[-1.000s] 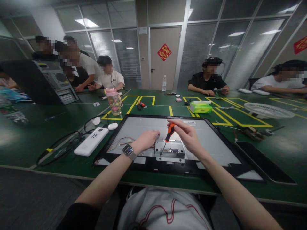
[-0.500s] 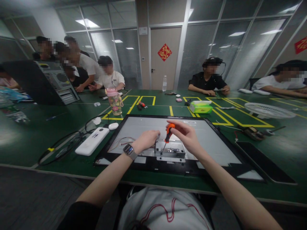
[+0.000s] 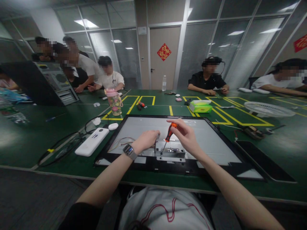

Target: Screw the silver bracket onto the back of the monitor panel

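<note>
A flat display panel (image 3: 141, 126) with a black frame lies face-down or face-up, I cannot tell which, on the green table before me. On its near middle part sits a metal bracket (image 3: 176, 154) with a hinge-like shaft. My right hand (image 3: 184, 132) is closed around the orange and black handle of a screwdriver (image 3: 171, 131); the tilted shaft runs down to the bracket's lower left, where its tip appears to meet a screw hole. My left hand (image 3: 148, 139), with a watch on the wrist, is closed at the bracket's upper left edge; its fingertips are partly hidden.
Left of the panel lie a white power bank (image 3: 92, 142), a small white case (image 3: 113, 126) and black cables (image 3: 68, 147). Beyond stand a pink-lidded bottle (image 3: 114, 103) and a green tissue pack (image 3: 200, 106). A dark flat slab (image 3: 263, 161) lies right. Several people sit or stand around the table.
The screwdriver's handle leans slightly more to the right, and my right hand has shifted a little with it. My left hand and the bracket stay put.
</note>
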{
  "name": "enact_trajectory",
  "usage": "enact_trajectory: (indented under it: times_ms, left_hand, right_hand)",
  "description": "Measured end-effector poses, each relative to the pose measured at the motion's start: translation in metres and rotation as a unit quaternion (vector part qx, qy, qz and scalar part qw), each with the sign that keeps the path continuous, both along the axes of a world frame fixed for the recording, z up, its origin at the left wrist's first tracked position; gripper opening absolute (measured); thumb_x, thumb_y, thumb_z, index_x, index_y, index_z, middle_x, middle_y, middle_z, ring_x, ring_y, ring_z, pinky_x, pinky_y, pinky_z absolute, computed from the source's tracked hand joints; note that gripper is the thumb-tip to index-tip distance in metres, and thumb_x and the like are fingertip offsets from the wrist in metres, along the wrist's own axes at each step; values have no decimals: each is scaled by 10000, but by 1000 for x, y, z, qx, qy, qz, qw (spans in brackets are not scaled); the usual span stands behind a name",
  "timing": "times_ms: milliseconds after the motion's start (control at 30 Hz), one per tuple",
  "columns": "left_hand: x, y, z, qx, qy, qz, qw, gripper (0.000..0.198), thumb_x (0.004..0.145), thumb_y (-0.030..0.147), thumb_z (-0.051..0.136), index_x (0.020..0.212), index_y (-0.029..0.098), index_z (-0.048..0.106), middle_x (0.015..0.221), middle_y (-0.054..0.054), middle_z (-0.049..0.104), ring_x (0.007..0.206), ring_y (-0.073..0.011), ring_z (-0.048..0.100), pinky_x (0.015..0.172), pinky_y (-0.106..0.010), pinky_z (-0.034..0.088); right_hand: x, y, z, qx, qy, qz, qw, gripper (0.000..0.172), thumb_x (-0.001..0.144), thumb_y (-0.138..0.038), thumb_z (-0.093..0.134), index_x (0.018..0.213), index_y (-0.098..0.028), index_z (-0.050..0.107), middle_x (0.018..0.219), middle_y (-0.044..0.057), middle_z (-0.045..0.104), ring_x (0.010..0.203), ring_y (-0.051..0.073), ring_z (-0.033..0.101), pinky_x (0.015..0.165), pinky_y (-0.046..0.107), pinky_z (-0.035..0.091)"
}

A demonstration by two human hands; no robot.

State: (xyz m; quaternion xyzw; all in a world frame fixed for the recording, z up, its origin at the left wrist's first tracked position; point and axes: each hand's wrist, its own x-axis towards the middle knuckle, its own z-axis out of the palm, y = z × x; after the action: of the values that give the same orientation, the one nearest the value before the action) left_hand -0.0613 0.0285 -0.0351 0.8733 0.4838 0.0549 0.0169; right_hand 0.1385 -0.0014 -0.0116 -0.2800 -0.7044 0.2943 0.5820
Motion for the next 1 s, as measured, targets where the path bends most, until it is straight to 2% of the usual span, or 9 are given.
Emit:
enact_trajectory:
  times_ms: [133,233,333,433,500,667,767,833,1000]
  left_hand:
    - [-1,1,-2,5,-3,2,1000,251,988,179,391,1141,185,590,1112,-114,706,995,-258,675,821,-330,488]
    - [-1,1,-2,3,-5,-2,1000,250,975,160,403,1142,185,587,1107,-109,705,1009,-259,669,828,-330,487]
    - [-1,1,-2,1,-8,-3,1000,263,963,145,416,1162,187,583,1104,-108,704,1015,-256,665,827,-325,486]
    - [-1,1,-3,4,-9,3,1000,262,971,157,408,1159,184,589,1112,-116,704,1006,-259,668,824,-328,486]
    - [-1,1,-3,5,-10,3,1000,259,977,160,402,1151,181,592,1117,-118,704,1008,-264,671,825,-335,487]
    - [-1,0,0,0,-11,-5,1000,257,965,131,417,1155,171,585,1129,-117,703,1042,-275,667,843,-347,490]
    - [0,-1,1,-6,-12,-1,1000,257,972,145,417,1166,176,583,1128,-118,704,1031,-272,671,838,-349,496]
    - [0,-1,1,-8,-15,-1,1000,256,983,163,408,1168,179,584,1127,-120,703,1026,-266,671,842,-347,499]
    - [-1,0,-1,-2,-17,-5,1000,265,967,134,420,1168,176,586,1120,-119,700,1031,-244,665,894,-328,486]
  right_hand:
    - [1,0,-1,-54,17,103,993,352,978,-392,523,1299,-297,630,1064,61,692,927,204,682,924,425,522]
    - [0,0,-1,-44,26,64,997,261,903,-369,656,1144,-284,710,982,46,686,842,186,667,838,374,544]
    - [0,-3,1,6,15,2,1000,189,857,-368,711,1011,-267,756,956,50,655,877,197,634,812,355,534]
    - [0,-5,3,-1,-5,35,999,286,956,-375,566,1182,-278,711,1034,67,677,992,219,648,916,400,507]
    - [0,-5,3,-25,-3,66,997,314,977,-363,532,1245,-285,675,1038,61,696,991,217,667,930,405,506]
    - [1,-4,1,-9,13,34,999,190,876,-373,691,1015,-258,753,970,52,669,877,201,653,818,360,532]
    - [0,-5,3,10,-10,32,999,251,951,-385,581,1117,-270,730,1018,66,665,972,214,642,897,387,503]
    - [0,-7,4,14,-15,45,999,261,962,-371,564,1152,-277,717,1058,70,659,994,212,636,916,388,493]
    - [-1,-5,1,-38,40,105,993,158,853,-365,724,981,-279,763,972,42,651,918,197,640,815,338,527]
